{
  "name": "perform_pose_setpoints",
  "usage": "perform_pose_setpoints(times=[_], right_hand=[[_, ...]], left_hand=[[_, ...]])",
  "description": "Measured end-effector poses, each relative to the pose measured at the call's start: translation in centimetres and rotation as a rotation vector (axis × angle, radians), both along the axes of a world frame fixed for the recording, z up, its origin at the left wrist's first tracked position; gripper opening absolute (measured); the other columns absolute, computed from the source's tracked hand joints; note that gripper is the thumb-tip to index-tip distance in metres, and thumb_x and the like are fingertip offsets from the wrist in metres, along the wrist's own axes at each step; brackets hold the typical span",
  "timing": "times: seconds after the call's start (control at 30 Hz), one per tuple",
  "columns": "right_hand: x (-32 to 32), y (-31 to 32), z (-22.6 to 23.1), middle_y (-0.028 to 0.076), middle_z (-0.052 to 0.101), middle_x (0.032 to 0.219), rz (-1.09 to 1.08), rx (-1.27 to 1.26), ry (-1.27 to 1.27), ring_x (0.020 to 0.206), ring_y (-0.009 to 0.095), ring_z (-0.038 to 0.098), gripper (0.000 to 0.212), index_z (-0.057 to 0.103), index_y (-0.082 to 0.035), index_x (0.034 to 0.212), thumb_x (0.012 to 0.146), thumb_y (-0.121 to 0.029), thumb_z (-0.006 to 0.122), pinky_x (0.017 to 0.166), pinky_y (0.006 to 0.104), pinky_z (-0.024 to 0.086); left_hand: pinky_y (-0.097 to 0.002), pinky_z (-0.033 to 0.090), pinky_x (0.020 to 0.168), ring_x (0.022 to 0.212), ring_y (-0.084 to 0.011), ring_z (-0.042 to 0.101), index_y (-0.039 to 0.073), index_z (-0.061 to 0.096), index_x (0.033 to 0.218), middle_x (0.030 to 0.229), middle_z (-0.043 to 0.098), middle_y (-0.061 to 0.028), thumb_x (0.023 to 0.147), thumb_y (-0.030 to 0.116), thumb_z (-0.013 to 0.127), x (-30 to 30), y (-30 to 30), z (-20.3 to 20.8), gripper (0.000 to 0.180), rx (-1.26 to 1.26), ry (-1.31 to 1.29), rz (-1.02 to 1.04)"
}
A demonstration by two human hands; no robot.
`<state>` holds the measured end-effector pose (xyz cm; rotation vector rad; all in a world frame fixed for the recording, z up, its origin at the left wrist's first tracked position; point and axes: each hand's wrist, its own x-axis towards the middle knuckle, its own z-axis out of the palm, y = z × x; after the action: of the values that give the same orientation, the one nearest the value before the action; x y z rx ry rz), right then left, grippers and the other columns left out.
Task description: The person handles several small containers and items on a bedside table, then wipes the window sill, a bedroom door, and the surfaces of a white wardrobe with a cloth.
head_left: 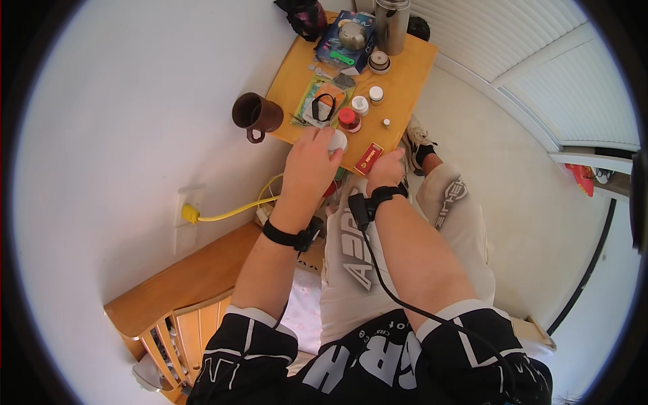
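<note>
My left hand [312, 165] reaches over the table's near left edge, its fingers curled around a white round container [338, 140] that they partly cover. At the near right edge of the table, my right hand [387, 168] is closed, and its fingers are mostly hidden. A small red box [368, 158] lies flat on the table beside that hand. Just beyond the left hand stands a jar with a red lid [347, 118]. Two small white-lidded jars, the nearer one [360, 104] and the farther one [376, 94], stand behind it. A tiny white cap [386, 122] lies to the right.
A brown mug [257, 116] stands at the table's left edge. Packets with a black loop [324, 106] lie mid-table. Farther back are a blue box [345, 42] with a metal bowl on it and a steel flask [391, 27]. A yellow cable [236, 210] runs from the wall.
</note>
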<state>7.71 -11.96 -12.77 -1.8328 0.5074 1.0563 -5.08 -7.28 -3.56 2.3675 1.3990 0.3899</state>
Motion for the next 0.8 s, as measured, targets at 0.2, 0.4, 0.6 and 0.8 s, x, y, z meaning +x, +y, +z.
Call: perform_pose_setpoints(times=[0.2, 0.4, 0.6, 0.8], right_hand=[[0.0, 0.2, -2.3, 0.025, 0.069, 0.119, 0.053, -0.127, -0.048, 0.111, 0.039, 0.067, 0.081, 0.065, 0.012, 0.12, 0.103, -0.058, 0.027, 0.097, 0.0423, 0.05], [0.0, 0.0, -1.1, 0.026, 0.067, 0.125, 0.043, -0.053, -0.042, 0.116, 0.038, 0.064, 0.078, 0.062, 0.012, 0.124, 0.102, -0.056, 0.031, 0.099, 0.0415, 0.048], [0.3, -0.1, -2.8, 0.026, 0.068, 0.122, 0.048, -0.065, -0.087, 0.112, 0.039, 0.066, 0.076, 0.064, 0.011, 0.121, 0.102, -0.055, 0.031, 0.097, 0.0419, 0.049], [-0.2, 0.2, -1.1, 0.026, 0.069, 0.118, 0.029, -0.026, -0.106, 0.108, 0.04, 0.067, 0.072, 0.066, 0.009, 0.118, 0.102, -0.052, 0.031, 0.095, 0.0422, 0.05]], left_hand=[[-0.0457, 0.055, 0.083, 0.095, -0.0372, 0.066, 0.004, 0.068, 0.115, 0.108, 0.063, -0.0167, 0.079, 0.014, 0.071, -1.7, 1.2, 3.3, 0.038, -0.11, -0.01, 0.002], [-0.0389, 0.054, 0.079, 0.087, -0.0302, 0.066, 0.005, 0.069, 0.118, 0.106, 0.064, -0.0158, 0.082, 0.016, 0.069, -4.6, 10.2, 8.1, 0.038, 0.111, 0.071, 0.059], [-0.0444, 0.056, 0.084, 0.099, -0.0346, 0.066, 0.008, 0.067, 0.125, 0.111, 0.065, -0.0159, 0.085, 0.017, 0.068, -3.7, 16.0, 5.1, 0.041, 0.183, 0.444, -0.089], [-0.0466, 0.057, 0.086, 0.105, -0.0345, 0.068, 0.01, 0.071, 0.11, 0.114, 0.066, -0.014, 0.09, 0.013, 0.061, -3.0, 16.6, 3.6, 0.022, 0.036, 0.738, -0.051]])
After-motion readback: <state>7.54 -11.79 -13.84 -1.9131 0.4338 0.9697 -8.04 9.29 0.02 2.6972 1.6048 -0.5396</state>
